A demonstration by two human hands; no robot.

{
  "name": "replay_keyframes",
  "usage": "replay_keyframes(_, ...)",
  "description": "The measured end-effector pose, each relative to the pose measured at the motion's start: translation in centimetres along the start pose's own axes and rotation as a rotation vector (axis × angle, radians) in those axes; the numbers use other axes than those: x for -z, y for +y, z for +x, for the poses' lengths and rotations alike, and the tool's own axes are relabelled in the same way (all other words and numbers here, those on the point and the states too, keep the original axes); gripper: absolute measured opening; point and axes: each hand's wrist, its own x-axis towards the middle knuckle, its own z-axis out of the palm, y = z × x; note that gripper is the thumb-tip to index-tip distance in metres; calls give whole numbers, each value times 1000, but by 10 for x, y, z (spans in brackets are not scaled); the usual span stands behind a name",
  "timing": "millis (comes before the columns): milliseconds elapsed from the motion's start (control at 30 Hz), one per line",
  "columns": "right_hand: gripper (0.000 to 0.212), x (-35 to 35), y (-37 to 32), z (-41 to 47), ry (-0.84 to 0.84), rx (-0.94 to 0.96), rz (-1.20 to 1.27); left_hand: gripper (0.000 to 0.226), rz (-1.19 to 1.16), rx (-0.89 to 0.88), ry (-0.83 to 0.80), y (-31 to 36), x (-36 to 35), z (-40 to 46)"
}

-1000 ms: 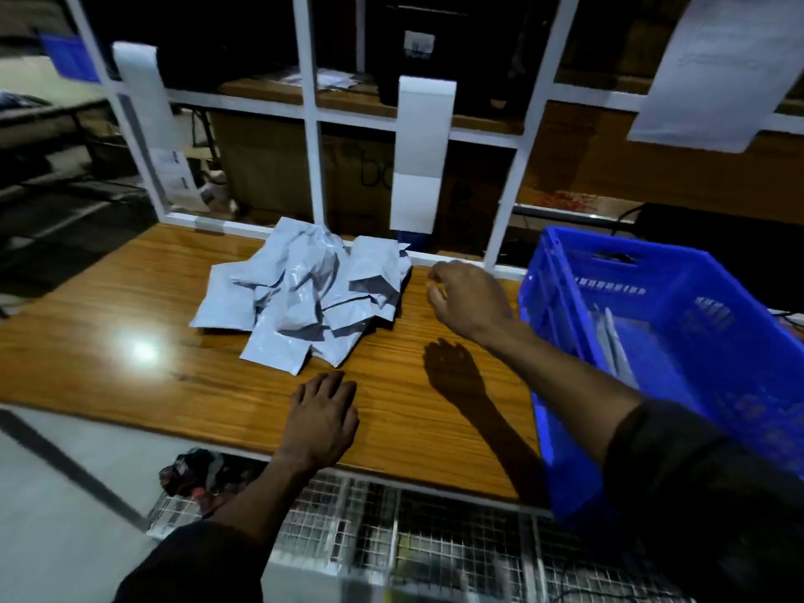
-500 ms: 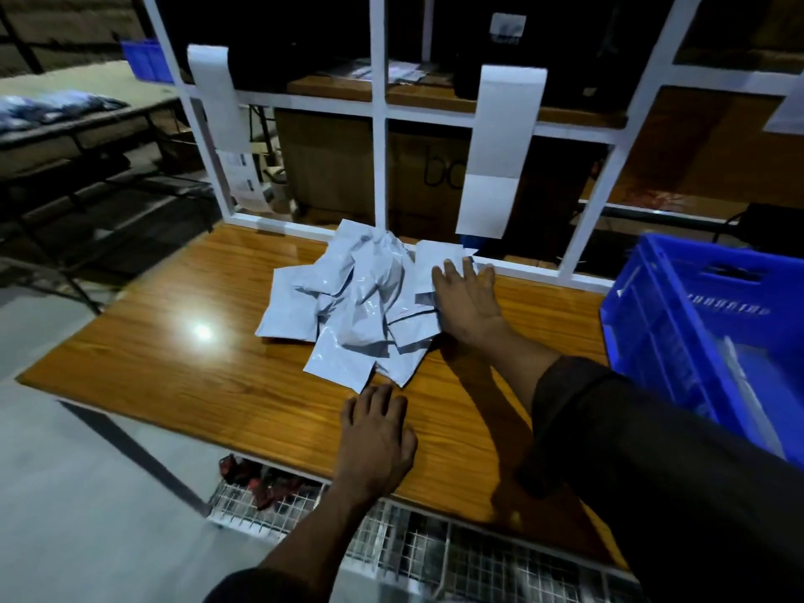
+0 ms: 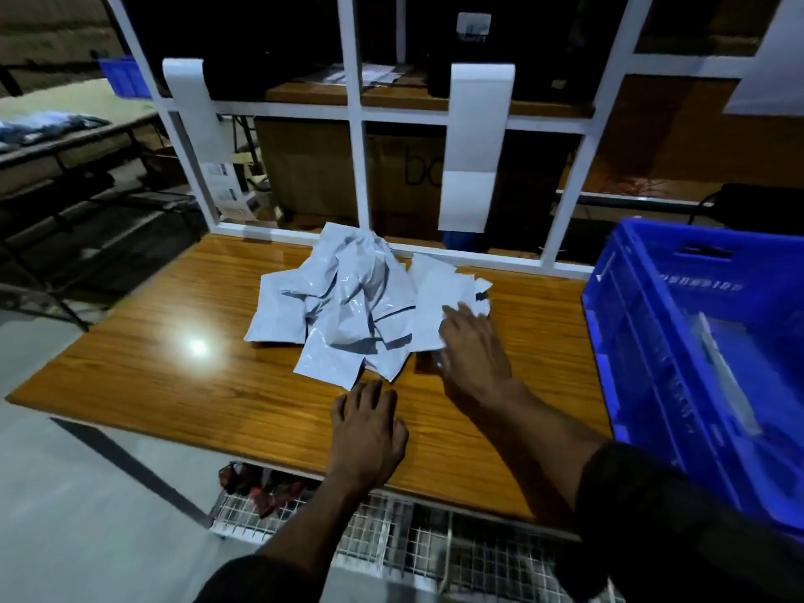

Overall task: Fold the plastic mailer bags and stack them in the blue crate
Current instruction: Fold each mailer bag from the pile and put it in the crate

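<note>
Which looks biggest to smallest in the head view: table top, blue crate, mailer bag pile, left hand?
1. Table top.
2. Blue crate, cut off by the frame edge and nearer the camera, so unsure against the table.
3. Mailer bag pile.
4. Left hand.

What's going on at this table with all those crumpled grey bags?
A person is sorting a heap of plastic mailer bags on a wooden table. Their right hand lies on a flat bag at the heap's right edge, while the left hand rests flat on the wood nearby. A blue crate stands at the right, with something pale already inside.
</note>
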Motion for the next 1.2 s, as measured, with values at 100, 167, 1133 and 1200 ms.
replay_keyframes(100,50,-8,0,-59,17,55,79,39,9,-14,14,1,0,-1)
replay_keyframes(167,44,-12,6,-93,-5,118,141,40,13,-25,28,0,-2,-2)
replay_keyframes(1133,40,-5,74,-31,-381,-247,216,43,47,6,47,24,-3,-24)
replay_keyframes(1200,54,-5,72,-37,-411,-244,205,43,45,6,42,24,-3,-23)
